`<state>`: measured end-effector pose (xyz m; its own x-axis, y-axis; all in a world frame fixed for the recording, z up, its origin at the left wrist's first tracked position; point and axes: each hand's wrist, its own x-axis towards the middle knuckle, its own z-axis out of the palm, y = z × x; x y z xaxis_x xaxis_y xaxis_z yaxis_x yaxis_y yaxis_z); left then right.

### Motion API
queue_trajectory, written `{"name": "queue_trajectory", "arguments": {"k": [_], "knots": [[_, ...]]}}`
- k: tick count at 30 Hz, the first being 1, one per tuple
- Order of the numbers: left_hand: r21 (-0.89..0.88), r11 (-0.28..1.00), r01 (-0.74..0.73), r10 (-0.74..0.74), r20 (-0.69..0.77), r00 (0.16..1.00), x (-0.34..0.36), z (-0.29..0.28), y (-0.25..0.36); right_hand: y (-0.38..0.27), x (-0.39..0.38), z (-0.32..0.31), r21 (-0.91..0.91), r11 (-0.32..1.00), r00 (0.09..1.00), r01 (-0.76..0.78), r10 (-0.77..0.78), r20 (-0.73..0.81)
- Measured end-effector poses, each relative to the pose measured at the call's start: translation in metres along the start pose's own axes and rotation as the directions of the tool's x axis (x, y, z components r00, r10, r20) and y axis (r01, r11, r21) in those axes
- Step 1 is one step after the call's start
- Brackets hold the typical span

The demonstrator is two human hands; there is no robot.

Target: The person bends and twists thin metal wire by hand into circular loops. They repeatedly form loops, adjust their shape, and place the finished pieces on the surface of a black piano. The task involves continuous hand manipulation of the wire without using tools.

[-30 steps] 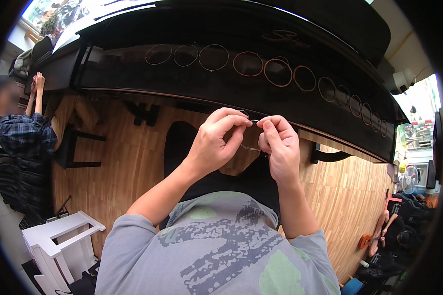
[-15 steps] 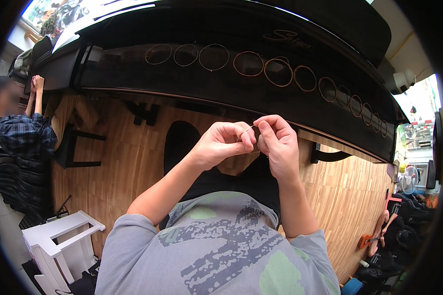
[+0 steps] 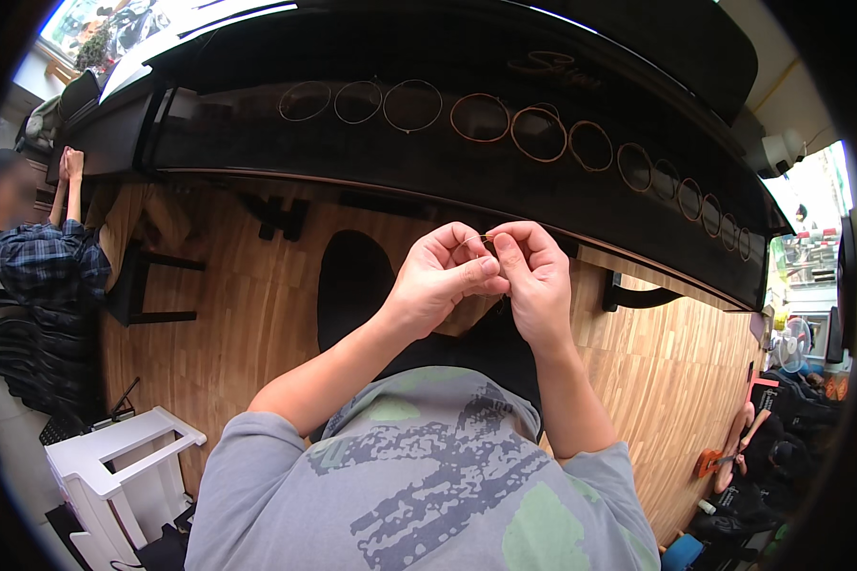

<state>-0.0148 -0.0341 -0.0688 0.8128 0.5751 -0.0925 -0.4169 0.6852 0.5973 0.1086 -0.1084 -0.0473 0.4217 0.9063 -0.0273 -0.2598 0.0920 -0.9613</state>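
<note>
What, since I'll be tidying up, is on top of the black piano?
A row of thin wire coils lies along the black piano: pale ones at the left, copper-coloured ones in the middle, more toward the right. Anything beneath that surface is covered.

Wooden floor (image 3: pixel 243 333), black piano (image 3: pixel 229 141), white furniture (image 3: pixel 88 468)

Glare both sides; bent, seemingly soft edges
</note>
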Motion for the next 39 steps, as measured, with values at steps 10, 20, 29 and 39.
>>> {"name": "queue_trajectory", "arguments": {"k": [10, 20, 29, 39], "knots": [[0.087, 0.947, -0.309, 0.307, 0.03, 0.951, 0.006, -0.012, -0.001, -0.001, 0.002, -0.007, 0.03, 0.997, 0.997, -0.067, 0.066, 0.026], [0.042, 0.992, -0.122, 0.113, 0.18, 0.977, 0.001, -0.026, 0.016, -0.003, 0.001, -0.007, 0.103, 0.988, 0.992, -0.117, 0.111, 0.061], [0.221, 0.973, 0.074, -0.118, 0.195, 0.974, -0.008, -0.012, 0.014, -0.005, 0.003, 0.006, -0.186, 0.977, 0.991, 0.107, -0.121, -0.063], [0.033, 0.999, 0.035, -0.039, 0.139, 0.989, -0.002, -0.004, 0.011, -0.011, 0.0, 0.002, -0.299, 0.953, 0.997, 0.054, -0.035, 0.069]]}}
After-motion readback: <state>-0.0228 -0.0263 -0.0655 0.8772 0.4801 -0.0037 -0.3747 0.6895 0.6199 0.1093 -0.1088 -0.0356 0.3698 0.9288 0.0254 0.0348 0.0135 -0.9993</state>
